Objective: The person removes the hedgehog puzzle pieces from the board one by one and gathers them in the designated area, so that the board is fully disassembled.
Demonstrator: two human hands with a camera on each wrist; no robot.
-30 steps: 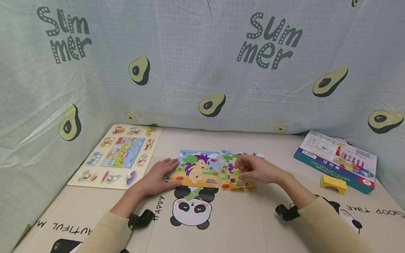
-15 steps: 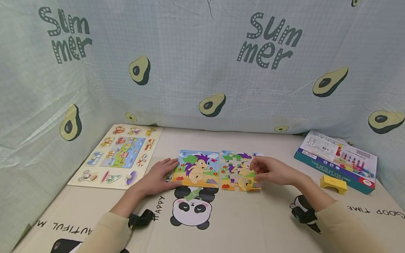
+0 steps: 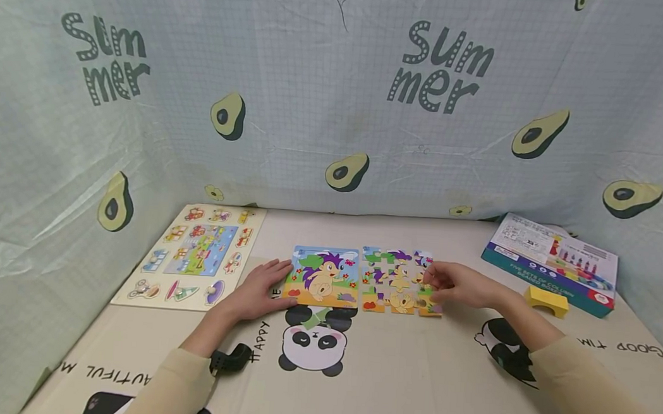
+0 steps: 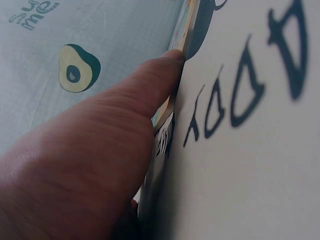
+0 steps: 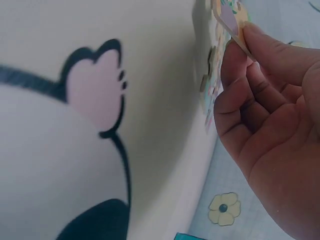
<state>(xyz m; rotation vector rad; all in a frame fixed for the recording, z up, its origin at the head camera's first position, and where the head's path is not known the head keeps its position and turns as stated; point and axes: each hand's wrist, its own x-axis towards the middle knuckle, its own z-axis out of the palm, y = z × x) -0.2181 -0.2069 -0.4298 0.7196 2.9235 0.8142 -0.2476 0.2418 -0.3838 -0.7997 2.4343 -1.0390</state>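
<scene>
My left hand (image 3: 255,291) rests at the left edge of a hedgehog picture board (image 3: 324,277), its fingers extended. In the left wrist view, the thumb (image 4: 162,70) touches the board's edge. Right of the board lies a jigsaw puzzle (image 3: 400,282) with the same hedgehog picture, its pieces spread with gaps between them. My right hand (image 3: 463,286) is at the puzzle's right side. Between thumb and forefinger it pinches a puzzle piece (image 5: 231,19), tilted up in the right wrist view. Part of the right column is hidden behind that hand in the head view.
At the left stands a wooden peg puzzle board (image 3: 159,266) with vehicle and toy shapes. A yellow arch block (image 3: 546,300) sits at the right, in front of a teal-edged box (image 3: 556,265). A printed cloth (image 3: 389,375) covers the table; patterned fabric (image 3: 290,135) hangs behind.
My right hand has moved right from over the puzzle to its right edge. The right-hand pieces now sit apart from the middle ones. The left hand has stayed in place.
</scene>
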